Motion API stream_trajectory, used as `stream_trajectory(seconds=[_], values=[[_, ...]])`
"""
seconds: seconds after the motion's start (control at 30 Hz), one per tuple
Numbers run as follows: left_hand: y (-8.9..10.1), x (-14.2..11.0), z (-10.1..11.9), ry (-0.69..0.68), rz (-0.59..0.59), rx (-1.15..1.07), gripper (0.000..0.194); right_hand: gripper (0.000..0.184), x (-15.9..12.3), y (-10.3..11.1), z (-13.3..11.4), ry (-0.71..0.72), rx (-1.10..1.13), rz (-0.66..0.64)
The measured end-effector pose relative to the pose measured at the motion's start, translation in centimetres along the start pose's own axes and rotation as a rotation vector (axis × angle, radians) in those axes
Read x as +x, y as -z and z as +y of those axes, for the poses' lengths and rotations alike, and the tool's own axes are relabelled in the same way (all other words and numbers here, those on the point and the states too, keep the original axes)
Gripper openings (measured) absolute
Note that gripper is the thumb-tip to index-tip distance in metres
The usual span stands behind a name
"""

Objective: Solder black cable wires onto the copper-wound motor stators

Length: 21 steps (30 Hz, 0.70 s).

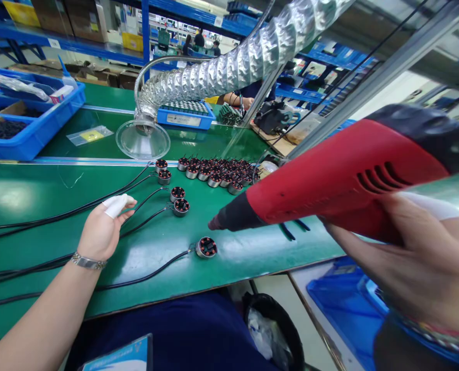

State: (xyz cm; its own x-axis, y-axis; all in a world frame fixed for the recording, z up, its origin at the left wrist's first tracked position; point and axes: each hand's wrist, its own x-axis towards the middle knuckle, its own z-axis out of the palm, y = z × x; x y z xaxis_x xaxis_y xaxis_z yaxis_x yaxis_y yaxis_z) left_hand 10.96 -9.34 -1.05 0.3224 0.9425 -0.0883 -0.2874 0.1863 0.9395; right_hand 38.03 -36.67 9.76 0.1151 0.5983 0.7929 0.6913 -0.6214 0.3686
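Counter: green-topped counter [39, 198] before you, carrying all items below.
Duct: foil duct [229, 67] ending in a clear hood [142, 140], above the counter beyond your hands.
Heat gun: red heat gun [341, 178], its black nozzle [233, 219] aimed down-left, just beside the nearest motor.
Right hand: right hand [410, 252], wrapped around the heat gun's grip.
Left hand: left hand [100, 229], fingers loosely bent, empty, beside black motor cables [152, 273].
Motors: small motors [214, 172], clustered beyond the nozzle; nearest motor [206, 247] lies near your left hand.
Finger wrap: white wrap [116, 205] on your left fingers.
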Motion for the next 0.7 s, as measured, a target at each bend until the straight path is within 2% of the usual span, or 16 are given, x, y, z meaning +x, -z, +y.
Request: stream_trajectory(seconds=[0.1,0.2,0.37,0.43,0.53,0.7], values=[[0.0,0.0,-0.2,-0.013,-0.004,0.088,0.019,0.056,1.6,-1.5,-1.6,0.132,-0.066,0.146],[0.0,-0.3,-0.7,-0.064,-0.046,0.373,0.022,0.052,3.1,-2.8,-2.8,0.153,-0.051,0.163],[-0.2,-0.8,-2.5,-0.45,-0.314,1.062,0.031,0.05,4.3,-4.2,-3.8,0.18,0.013,0.172],[-0.2,-0.7,-3.3,-0.525,-0.36,1.231,0.035,0.048,4.5,-4.5,-4.0,0.183,0.011,0.141],[-0.2,-0.5,-4.0,-0.564,-0.37,1.348,0.035,0.047,4.7,-4.8,-4.1,0.204,-0.007,0.126],[0.1,-0.2,-4.2,-0.626,-0.377,1.387,0.033,0.046,5.3,-5.2,-4.2,0.243,-0.029,0.186]])
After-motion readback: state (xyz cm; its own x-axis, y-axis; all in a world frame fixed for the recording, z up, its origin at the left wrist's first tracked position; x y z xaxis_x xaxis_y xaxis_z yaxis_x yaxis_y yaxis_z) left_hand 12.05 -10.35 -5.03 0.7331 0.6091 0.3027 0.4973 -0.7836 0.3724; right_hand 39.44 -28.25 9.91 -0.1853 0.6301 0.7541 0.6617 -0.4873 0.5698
